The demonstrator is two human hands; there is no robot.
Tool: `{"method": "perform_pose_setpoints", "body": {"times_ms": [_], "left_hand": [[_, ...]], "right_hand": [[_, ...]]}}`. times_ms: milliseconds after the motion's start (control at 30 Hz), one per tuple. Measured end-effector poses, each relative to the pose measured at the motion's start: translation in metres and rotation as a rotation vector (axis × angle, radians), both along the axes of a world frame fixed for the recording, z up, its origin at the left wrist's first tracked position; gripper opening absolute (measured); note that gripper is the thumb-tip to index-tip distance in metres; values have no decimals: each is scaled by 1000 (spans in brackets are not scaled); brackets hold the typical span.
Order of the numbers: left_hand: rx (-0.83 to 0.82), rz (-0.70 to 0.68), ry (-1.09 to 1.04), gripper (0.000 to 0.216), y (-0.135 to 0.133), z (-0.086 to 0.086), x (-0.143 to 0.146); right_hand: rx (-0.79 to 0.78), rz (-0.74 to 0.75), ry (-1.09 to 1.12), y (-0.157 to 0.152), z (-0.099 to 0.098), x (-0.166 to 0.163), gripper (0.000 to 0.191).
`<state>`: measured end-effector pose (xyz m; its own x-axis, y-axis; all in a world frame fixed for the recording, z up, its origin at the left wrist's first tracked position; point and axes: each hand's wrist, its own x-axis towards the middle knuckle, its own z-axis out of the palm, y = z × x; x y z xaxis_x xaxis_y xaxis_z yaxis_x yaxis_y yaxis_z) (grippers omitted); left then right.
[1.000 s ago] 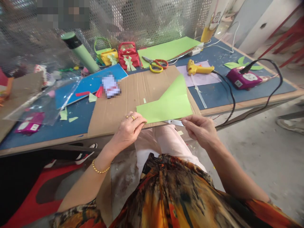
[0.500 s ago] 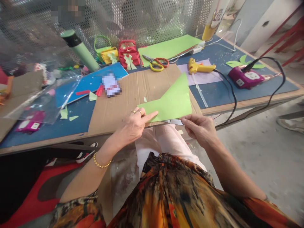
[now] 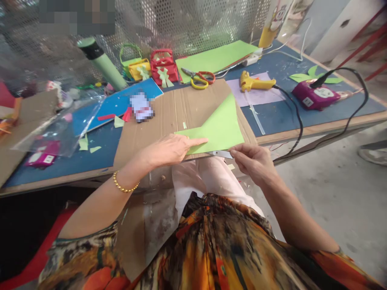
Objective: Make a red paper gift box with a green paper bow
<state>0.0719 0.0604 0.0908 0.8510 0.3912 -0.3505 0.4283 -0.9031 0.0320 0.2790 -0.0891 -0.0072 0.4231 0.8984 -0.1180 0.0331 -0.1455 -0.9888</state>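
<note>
A folded light-green paper sheet (image 3: 222, 127) lies on a brown cardboard mat (image 3: 157, 125) at the near table edge. My left hand (image 3: 171, 148) lies flat on the sheet's near left part, fingers stretched out and pointing right. My right hand (image 3: 252, 161) is closed in a pinch at the sheet's near right corner, with a small silver blade (image 3: 222, 154) sticking out leftward from its fingers along the paper's near edge.
Scissors (image 3: 200, 78) with red and yellow handles, a yellow glue gun (image 3: 255, 83) with a black cord, a magenta device (image 3: 314, 96), small paper baskets (image 3: 163, 70), a green bottle (image 3: 101, 62), blue card (image 3: 121, 102) and more green sheets (image 3: 214, 58) lie farther back on the blue table.
My left hand has slid right along the paper's near edge and flattened, its fingers going from curled to stretched out. My right hand has stayed at the corner with the blade.
</note>
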Motion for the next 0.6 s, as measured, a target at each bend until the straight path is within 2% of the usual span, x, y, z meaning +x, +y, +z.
{"method": "perform_pose_setpoints", "body": {"times_ms": [167, 333, 600], "left_hand": [[18, 52, 97, 74, -11, 12, 8], [52, 48, 117, 74, -12, 10, 9], [40, 23, 106, 75, -9, 4, 6]], "right_hand": [[9, 21, -31, -4, -3, 2, 38], [10, 0, 3, -2, 2, -6, 37], [21, 50, 19, 2, 6, -14, 36]]}}
